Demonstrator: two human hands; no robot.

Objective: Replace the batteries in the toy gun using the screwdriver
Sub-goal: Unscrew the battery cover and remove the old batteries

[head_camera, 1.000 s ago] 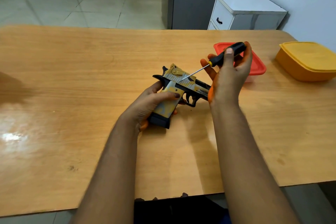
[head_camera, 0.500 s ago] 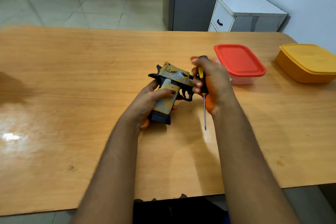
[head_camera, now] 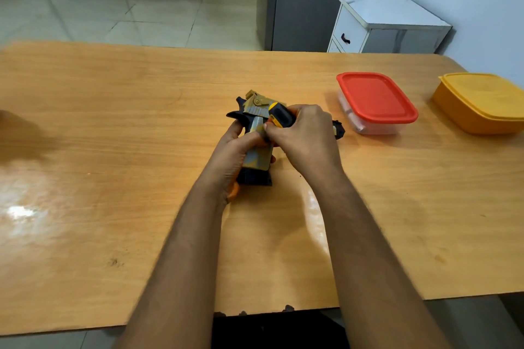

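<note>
A tan and black toy gun [head_camera: 256, 136] stands on its grip at the middle of the wooden table [head_camera: 113, 150]. My left hand [head_camera: 231, 150] grips its handle from the left. My right hand [head_camera: 303, 136] is curled round a black and yellow screwdriver [head_camera: 279, 115] and lies over the gun's barrel. Only the screwdriver's handle end shows; its shaft and tip are hidden behind my fingers and the gun. The gun's black muzzle [head_camera: 338, 129] pokes out to the right of my right hand.
A clear box with a red lid [head_camera: 375, 99] sits right of the gun. A yellow lidded box [head_camera: 482, 102] stands at the table's far right edge. A white drawer cabinet [head_camera: 380, 25] and a grey pillar [head_camera: 309, 0] are behind the table.
My right hand turned the screwdriver from pointing down beside the gun and brought it over the gun's grip. My left hand keeps its hold on the handle.
</note>
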